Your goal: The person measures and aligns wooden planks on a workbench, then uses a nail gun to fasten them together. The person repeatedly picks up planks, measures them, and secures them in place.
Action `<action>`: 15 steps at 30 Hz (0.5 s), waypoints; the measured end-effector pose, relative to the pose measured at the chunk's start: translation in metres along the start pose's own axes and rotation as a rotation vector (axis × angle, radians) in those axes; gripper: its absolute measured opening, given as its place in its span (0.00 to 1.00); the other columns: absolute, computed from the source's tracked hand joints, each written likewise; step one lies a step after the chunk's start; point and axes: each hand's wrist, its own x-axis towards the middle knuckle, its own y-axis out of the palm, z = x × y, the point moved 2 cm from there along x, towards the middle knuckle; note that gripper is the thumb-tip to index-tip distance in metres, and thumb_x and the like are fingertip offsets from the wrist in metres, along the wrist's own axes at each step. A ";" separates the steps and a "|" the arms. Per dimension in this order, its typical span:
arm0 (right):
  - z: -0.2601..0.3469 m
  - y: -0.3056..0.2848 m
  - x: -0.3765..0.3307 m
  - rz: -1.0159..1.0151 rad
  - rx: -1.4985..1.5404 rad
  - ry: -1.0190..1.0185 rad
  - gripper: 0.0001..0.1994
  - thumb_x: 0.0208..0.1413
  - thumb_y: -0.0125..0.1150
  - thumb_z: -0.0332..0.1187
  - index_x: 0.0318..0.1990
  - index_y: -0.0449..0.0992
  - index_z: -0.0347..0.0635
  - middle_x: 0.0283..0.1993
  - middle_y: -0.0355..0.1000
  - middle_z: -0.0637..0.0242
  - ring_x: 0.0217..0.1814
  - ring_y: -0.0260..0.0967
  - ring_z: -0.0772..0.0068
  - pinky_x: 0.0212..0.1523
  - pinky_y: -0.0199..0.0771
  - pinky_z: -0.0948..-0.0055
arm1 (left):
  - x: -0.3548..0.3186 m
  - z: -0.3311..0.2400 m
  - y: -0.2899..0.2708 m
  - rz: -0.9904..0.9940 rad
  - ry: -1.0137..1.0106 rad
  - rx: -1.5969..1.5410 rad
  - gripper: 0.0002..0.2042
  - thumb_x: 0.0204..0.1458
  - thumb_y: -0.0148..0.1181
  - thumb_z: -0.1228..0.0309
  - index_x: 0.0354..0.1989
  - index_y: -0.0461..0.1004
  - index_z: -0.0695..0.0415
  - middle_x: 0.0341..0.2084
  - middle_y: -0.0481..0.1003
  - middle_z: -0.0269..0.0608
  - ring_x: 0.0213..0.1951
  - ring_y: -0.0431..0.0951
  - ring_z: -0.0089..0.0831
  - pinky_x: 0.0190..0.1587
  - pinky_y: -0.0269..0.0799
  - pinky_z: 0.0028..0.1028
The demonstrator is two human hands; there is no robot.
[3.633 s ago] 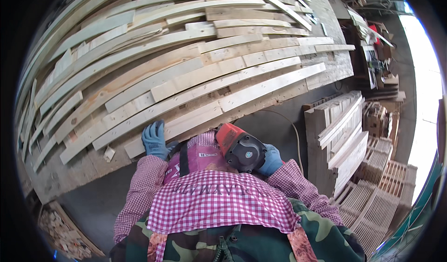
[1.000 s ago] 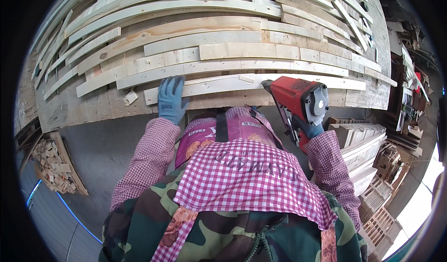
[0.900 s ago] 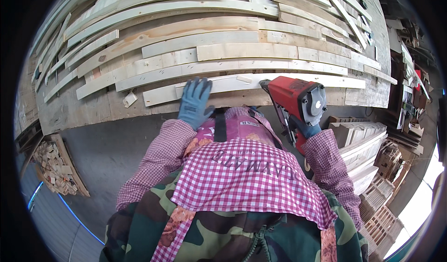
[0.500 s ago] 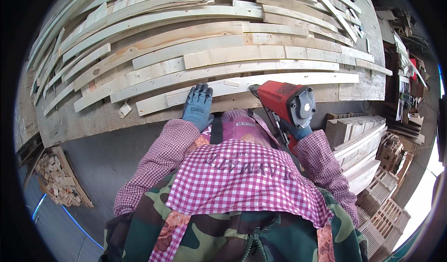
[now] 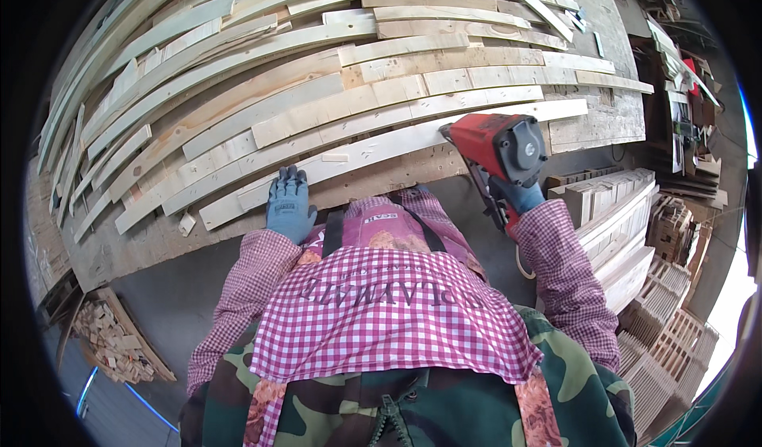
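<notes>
My left hand [image 5: 290,206], in a blue-grey glove, lies flat with fingers stretched over the left part of a long pale wood strip [image 5: 397,144] near the workbench's front edge. A shorter strip [image 5: 254,198] lies along it under the fingers. My gloved right hand [image 5: 520,196] grips the handle of a red and black nail gun [image 5: 498,149]. Its nose is at the right part of the long strip; whether it touches the wood I cannot tell. A small thin wood piece [image 5: 335,158] rests on the strip between my hands.
Rows of boards and strips cover the wooden workbench [image 5: 119,260]. A small wood block [image 5: 186,225] lies by its front edge. On the floor stand a box of offcuts [image 5: 119,344] at left, and stacked boards [image 5: 615,209] and slatted wood stacks [image 5: 659,360] at right.
The nail gun has moved right along the long strip, away from my left hand. My left hand stays flat on the wood. The whole view has shifted and turned slightly.
</notes>
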 end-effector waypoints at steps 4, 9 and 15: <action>-0.030 -0.017 0.014 -0.199 -0.135 -0.527 0.19 0.49 0.55 0.37 0.50 0.70 0.47 0.48 0.69 0.60 0.49 0.66 0.57 0.52 0.65 0.63 | 0.010 -0.060 -0.017 -0.146 -0.005 -0.065 0.35 0.47 0.56 0.62 0.62 0.51 0.63 0.63 0.50 0.55 0.66 0.46 0.48 0.67 0.38 0.43; -0.021 -0.026 0.024 0.018 -0.125 -0.531 0.24 0.47 0.58 0.40 0.54 0.67 0.49 0.55 0.65 0.61 0.56 0.62 0.58 0.56 0.63 0.62 | 0.052 -0.146 -0.028 -0.129 0.245 -0.085 0.32 0.49 0.52 0.64 0.63 0.51 0.62 0.64 0.50 0.53 0.66 0.47 0.46 0.67 0.37 0.41; -0.040 -0.052 0.025 0.078 0.066 -0.393 0.22 0.50 0.56 0.40 0.54 0.67 0.50 0.55 0.64 0.62 0.57 0.61 0.61 0.57 0.62 0.64 | 0.095 -0.192 -0.029 0.065 0.157 -0.023 0.35 0.48 0.52 0.64 0.64 0.48 0.65 0.65 0.45 0.56 0.67 0.43 0.48 0.68 0.35 0.39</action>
